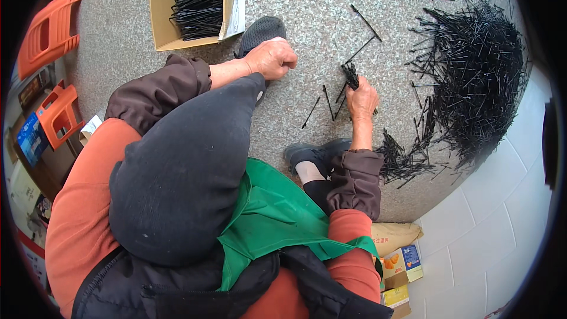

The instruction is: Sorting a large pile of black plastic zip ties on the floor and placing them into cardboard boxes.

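My right hand (362, 99) is closed round a small bundle of thin black plastic sticks (350, 75), whose ends stick out past the fingers. Several loose black sticks (319, 112) lie on the speckled floor beside it. My left hand (271, 59) is curled over my dark shoe, near my raised knee, and I cannot see what, if anything, is in its fingers. Beyond it stands an open cardboard box (163, 9) with many similar sticks (199, 0) lined up inside. To the right spreads a large tangled heap of black sticks (478, 77).
A smaller scatter of sticks (401, 159) lies near my right sleeve. Orange plastic stools (50, 32) stand at the far left. A white tiled wall (502, 218) bounds the right side, with small cartons (398, 266) and a brown paper bag (393, 233) near it.
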`<state>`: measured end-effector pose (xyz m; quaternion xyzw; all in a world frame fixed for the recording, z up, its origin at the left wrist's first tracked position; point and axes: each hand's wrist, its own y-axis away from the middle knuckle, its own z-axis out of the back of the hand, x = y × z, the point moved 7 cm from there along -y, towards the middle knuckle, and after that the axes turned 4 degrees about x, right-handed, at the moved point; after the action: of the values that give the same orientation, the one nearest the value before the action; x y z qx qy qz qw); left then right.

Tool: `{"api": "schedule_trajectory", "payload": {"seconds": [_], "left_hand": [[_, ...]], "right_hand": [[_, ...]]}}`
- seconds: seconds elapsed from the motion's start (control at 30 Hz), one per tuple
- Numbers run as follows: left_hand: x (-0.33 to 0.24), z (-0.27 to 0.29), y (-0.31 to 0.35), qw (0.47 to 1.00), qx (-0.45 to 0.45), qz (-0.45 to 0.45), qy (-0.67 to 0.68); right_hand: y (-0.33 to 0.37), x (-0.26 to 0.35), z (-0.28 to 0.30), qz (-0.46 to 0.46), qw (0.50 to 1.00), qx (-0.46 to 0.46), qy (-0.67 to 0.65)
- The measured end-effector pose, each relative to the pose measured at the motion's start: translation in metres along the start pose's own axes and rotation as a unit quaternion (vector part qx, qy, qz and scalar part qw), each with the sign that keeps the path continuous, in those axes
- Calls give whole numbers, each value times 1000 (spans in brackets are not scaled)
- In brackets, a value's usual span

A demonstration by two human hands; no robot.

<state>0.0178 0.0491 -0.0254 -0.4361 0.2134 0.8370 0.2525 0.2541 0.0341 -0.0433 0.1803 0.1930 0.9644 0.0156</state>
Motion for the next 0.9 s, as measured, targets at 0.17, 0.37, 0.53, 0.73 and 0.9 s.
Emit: {"api": "schedule_trajectory", "payload": {"seconds": [0.17,0.37,0.53,0.73,0.9], "left_hand": [[0,-1,0,1000,-1,5,4],[1,-1,0,1000,-1,4,0],[0,2,-1,1000,-3,2,0],[1,1,0,1000,-2,9,5],[1,1,0,1000,-6,8,10]], "right_hand": [[-4,-18,-3,-112,989,38,-86],[-8,-1,-6,-106,993,5,-42],[-16,-7,8,-90,986,-36,-133],[-56,38,30,111,991,-56,44],[-71,45,3,214,954,-3,209]]}}
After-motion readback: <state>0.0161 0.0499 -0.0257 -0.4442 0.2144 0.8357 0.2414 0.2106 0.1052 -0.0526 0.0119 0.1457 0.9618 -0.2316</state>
